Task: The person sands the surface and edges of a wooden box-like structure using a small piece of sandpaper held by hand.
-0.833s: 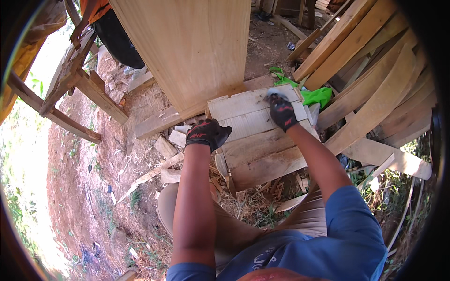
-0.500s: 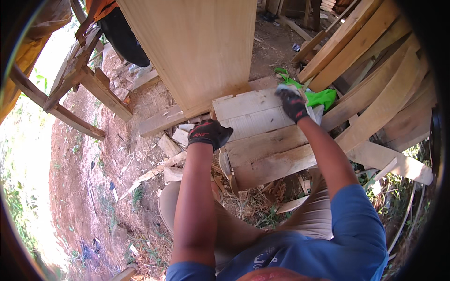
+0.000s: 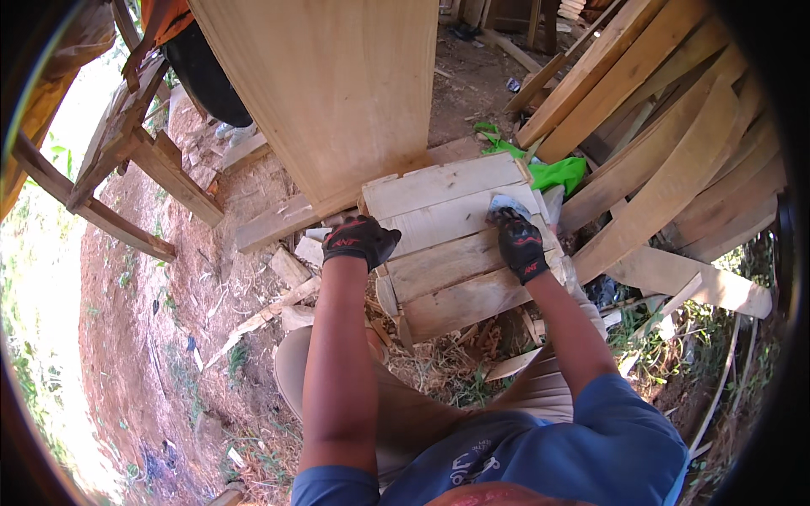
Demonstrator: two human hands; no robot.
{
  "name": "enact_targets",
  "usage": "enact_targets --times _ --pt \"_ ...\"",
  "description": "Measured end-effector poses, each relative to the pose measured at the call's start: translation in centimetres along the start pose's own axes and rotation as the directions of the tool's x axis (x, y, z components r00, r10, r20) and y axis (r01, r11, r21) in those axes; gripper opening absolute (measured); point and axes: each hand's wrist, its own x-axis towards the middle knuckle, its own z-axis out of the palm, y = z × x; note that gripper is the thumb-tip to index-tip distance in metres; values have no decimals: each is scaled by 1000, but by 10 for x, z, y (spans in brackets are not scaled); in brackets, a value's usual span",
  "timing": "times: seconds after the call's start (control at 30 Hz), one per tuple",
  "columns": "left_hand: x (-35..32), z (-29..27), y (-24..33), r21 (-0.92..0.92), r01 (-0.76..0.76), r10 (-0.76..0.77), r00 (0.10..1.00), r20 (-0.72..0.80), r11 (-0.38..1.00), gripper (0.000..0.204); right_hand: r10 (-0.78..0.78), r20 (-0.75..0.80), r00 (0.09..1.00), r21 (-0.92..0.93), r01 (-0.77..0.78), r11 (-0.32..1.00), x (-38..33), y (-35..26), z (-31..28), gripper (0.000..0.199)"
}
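A slatted wooden box [image 3: 460, 266] sits before a person's knees, the left hand [image 3: 361, 240] curled at its left edge, grip hidden. The right hand [image 3: 521, 244], fingers bent over a pale pad [image 3: 509, 203], has drawn back from the far corner, shifting contact toward the middle slats. Beyond stands a broad panel [image 3: 337, 93].

From the head, we look down and forward, wide and near, upon left hand [image 3: 361, 241] and right hand [image 3: 520, 244].

Panel [image 3: 329, 93] behind crate [image 3: 434, 221], planks [image 3: 595, 76] at right
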Motion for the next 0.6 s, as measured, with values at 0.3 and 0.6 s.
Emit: enact_targets --times 0.3,0.6 --pt "4 -1 -3 43 -22 23 1000 -11 999 63 -40 -106 994 -35 37 999 59 0 -1 23" --pt "-2 -9 4 12 -85 85 996 30 996 67 7 35 999 52 -9 999 30 -7 -20 24"
